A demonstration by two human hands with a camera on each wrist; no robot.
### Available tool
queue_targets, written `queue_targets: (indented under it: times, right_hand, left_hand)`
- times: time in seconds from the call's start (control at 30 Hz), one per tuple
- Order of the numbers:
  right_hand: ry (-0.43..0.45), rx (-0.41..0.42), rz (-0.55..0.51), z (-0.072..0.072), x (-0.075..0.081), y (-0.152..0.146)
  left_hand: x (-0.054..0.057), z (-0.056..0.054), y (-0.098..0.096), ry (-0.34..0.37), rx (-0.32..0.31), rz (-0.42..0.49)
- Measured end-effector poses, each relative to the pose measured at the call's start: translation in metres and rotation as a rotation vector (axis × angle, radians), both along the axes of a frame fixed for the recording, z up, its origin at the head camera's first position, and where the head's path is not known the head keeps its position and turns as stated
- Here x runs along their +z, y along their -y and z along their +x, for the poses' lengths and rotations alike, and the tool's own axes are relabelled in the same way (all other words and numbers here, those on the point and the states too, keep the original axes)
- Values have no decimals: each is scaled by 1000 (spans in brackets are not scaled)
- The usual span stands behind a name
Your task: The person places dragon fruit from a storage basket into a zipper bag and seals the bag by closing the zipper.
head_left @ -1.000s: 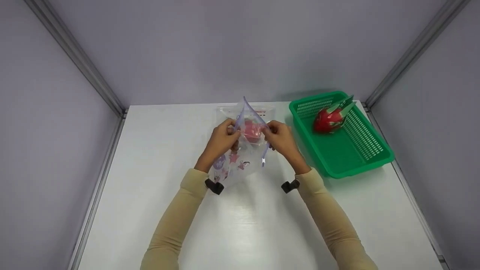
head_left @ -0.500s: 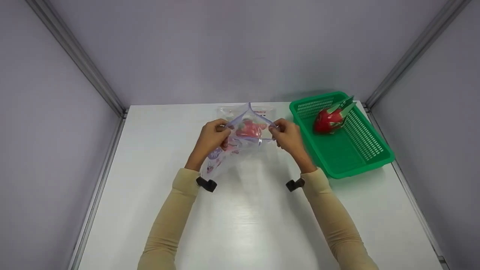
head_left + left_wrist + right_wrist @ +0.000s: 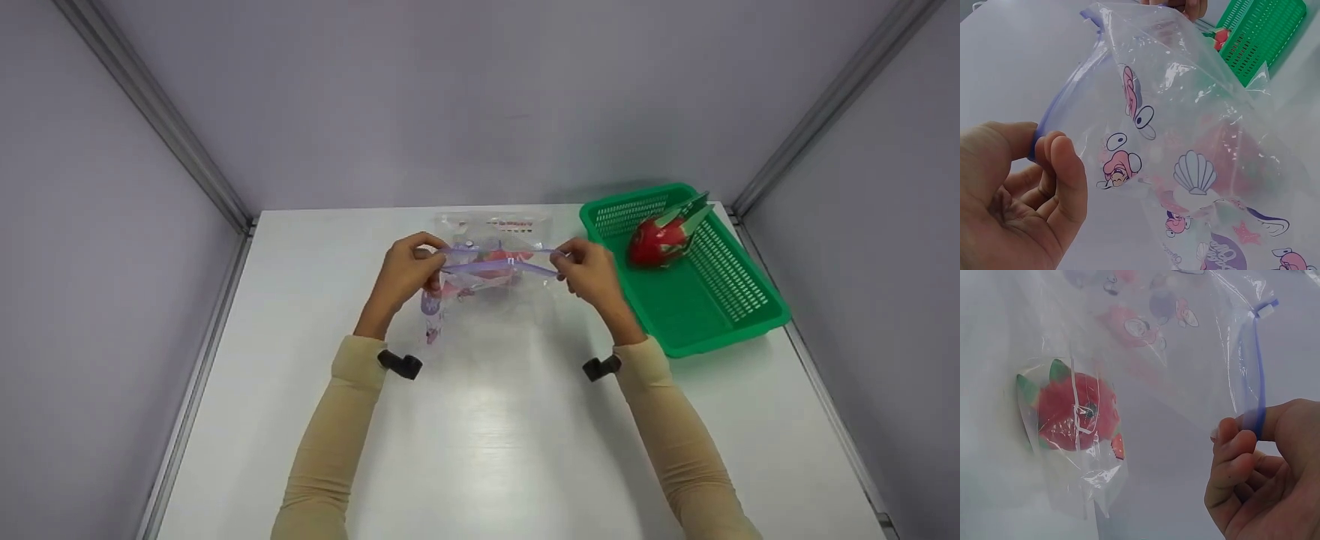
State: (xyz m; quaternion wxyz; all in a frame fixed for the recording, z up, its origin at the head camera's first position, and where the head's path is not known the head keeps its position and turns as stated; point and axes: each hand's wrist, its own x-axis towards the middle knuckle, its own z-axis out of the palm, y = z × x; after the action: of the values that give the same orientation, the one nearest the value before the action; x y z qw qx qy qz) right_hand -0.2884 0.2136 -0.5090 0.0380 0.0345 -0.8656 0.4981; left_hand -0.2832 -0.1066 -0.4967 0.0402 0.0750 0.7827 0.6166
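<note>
Pinching the bag at both ends of its mouth, two hands hold its purple strip stretched between them. Twelve o'clock points away from the person. Left hand, nine o'clock: thumb and fingers clamped on the strip. Right hand, three o'clock: likewise clamped. The mouth's edges stand slightly apart, the white slider on the near one. Loose film trails toward seven o'clock. A red fruit shows through film between the hands; which layer encloses it cannot be told. The basket stands at three o'clock beyond the right hand, a second fruit inside.

Risks, as judged: a weak pinch could let one edge slip and the mouth collapse; uneven pulling could skew the strip and jam the slider; a wide rightward swing could knock the basket.
</note>
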Motion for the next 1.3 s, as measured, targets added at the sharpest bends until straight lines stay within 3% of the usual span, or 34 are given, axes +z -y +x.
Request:
queue_targets:
  times: [0.5,0.9,1.3]
  right_hand:
    - [-15,32,-2,-1,-2,-4]
    - [31,172,-61,0,-1,-1]
    - [63,242,-49,4,-5,8]
  left_hand:
    - [-3,1,3,29,-14,77]
    - [-1,3,-6,49,-38,171]
    - [-4,4,-17,34,-64,218]
